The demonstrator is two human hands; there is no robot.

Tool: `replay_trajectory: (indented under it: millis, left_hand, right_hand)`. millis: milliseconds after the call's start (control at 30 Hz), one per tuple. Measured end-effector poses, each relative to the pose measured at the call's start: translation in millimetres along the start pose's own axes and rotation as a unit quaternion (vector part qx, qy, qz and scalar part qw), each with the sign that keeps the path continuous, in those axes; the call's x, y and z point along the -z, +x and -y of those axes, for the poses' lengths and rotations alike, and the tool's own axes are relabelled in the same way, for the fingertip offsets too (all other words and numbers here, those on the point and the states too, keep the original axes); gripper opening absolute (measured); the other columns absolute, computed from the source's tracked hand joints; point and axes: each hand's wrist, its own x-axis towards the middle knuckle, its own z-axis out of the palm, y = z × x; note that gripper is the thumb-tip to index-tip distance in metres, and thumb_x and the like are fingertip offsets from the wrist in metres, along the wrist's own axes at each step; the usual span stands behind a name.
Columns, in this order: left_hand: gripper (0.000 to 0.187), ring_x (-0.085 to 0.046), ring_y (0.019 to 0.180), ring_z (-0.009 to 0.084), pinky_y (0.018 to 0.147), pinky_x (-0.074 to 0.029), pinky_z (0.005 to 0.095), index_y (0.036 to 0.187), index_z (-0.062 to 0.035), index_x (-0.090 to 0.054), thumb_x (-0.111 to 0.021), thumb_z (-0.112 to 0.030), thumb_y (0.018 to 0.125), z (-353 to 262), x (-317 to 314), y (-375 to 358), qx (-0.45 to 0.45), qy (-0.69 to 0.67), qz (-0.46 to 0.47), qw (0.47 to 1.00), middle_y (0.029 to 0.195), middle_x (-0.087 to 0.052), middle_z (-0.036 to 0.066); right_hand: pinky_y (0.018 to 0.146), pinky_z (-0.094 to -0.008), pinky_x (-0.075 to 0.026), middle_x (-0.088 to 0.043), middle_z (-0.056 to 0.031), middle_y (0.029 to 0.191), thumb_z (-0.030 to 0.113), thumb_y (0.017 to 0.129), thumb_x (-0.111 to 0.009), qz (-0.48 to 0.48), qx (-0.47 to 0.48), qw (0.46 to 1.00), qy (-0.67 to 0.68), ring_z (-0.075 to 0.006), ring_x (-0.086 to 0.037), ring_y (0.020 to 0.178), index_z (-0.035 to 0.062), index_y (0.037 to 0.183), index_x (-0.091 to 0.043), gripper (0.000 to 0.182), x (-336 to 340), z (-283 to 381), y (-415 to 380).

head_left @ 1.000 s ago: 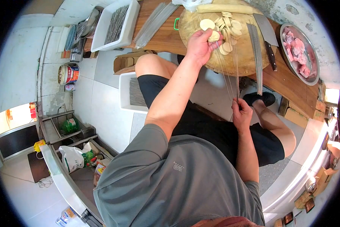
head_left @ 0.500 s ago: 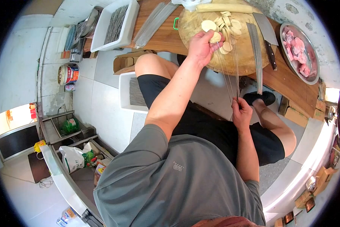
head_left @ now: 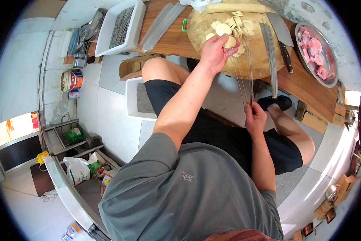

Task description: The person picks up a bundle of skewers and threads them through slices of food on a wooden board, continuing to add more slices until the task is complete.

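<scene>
My left hand [head_left: 217, 54] is closed over the near part of a round wooden chopping board [head_left: 198, 32], pinching a pale round slice [head_left: 230, 41] between thumb and fingers. Thin metal skewers [head_left: 242, 82] run from that slice and the slices beside it down toward my lap. My right hand [head_left: 255, 117] is closed round the lower ends of these skewers, below the board's edge. More pale slices [head_left: 248, 25] lie in a heap on the board, behind my left hand. A long pale roll [head_left: 236, 8] rests at the board's back.
A bundle of skewers [head_left: 268, 56] and a cleaver [head_left: 280, 32] lie on the board's right, overhanging its edge. A metal bowl of raw meat [head_left: 315, 52] stands farther right. White bins with skewers [head_left: 102, 44] [head_left: 133, 108] are at the left. Bagged skewers [head_left: 160, 26] lie on the wooden table [head_left: 178, 48].
My left hand has come slightly toward me with the slice, and another slice now shows beside its thumb. My right hand keeps its grip on the skewers, almost still.
</scene>
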Motion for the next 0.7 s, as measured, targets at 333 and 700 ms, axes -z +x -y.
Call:
replay_trajectory:
  millis: [333, 700]
  left_hand:
    - [0.02, -0.066, 0.083, 0.0229, 0.072, -0.055, 0.0335, 0.1, 0.0023, -0.053, -0.051, -0.017, 0.096, 4.0, -6.5, -6.2, 0.014, 0.007, 0.005, 1.0, 0.093, -0.064, 0.014]
    - [0.021, -0.066, 0.085, 0.0237, 0.074, -0.055, 0.0338, 0.104, 0.0001, -0.051, -0.049, -0.02, 0.097, 13.0, -6.5, -9.2, 0.024, 0.004, 0.021, 0.999, 0.095, -0.064, 0.015]
  right_hand:
    - [0.059, -0.026, -0.047, -0.063, -0.0066, 0.069, 0.012, 0.088, -0.064, -0.007, 0.007, 1.0, 0.002, -0.012, -0.059, 0.062, 0.0005, 0.096, -0.065, 0.014, -2.2, 2.5, 0.8]
    - [0.058, -0.0259, -0.047, -0.062, -0.0078, 0.067, 0.011, 0.087, -0.064, -0.021, 0.01, 1.0, -0.005, -0.012, -0.058, 0.06, -0.0004, 0.095, -0.065, 0.014, -3.6, 3.3, 1.9]
